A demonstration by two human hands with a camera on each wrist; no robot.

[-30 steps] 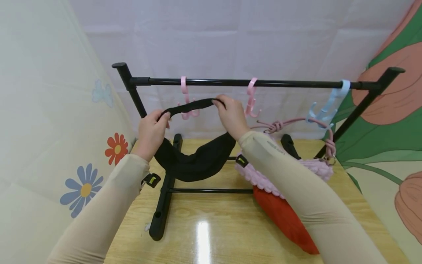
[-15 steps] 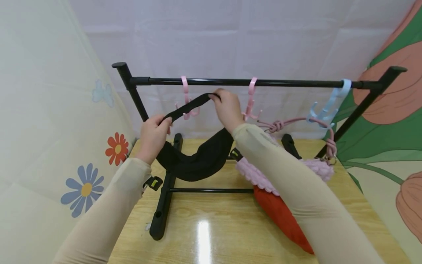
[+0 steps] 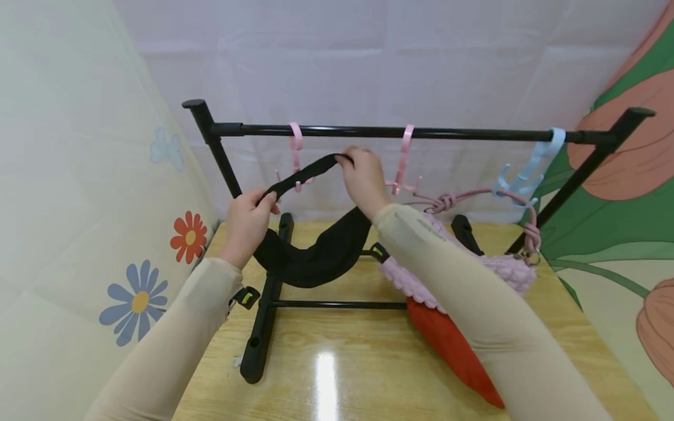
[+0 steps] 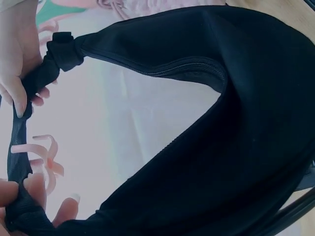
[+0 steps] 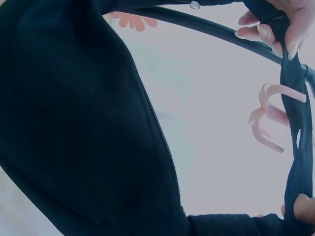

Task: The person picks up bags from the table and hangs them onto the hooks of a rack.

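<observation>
A black cloth bag (image 3: 316, 260) with a zipper hangs below its strap in the head view. My left hand (image 3: 248, 225) pinches the strap's left part, and my right hand (image 3: 364, 180) grips it farther right and higher. Between the two hands the strap slants in front of the left pink hook (image 3: 296, 146). In the left wrist view, prongs of a pink hook (image 4: 48, 160) show beside the strap; the right wrist view also has a pink hook (image 5: 268, 118), one prong overlapping the strap. Whether the strap rests on the hook I cannot tell.
A black rack's top bar (image 3: 342, 132) also carries a second pink hook (image 3: 404, 161) and a blue hook (image 3: 532, 164) with a pink rope handle (image 3: 474, 192). Below my right arm lie a pink textured bag (image 3: 505, 272) and a red item (image 3: 453, 351) on the wooden table (image 3: 295, 374).
Compared with a second ago, my left hand is slightly lower and to the right, and my right hand is slightly higher. The strap slants more, and the pink hooks have turned on the bar.
</observation>
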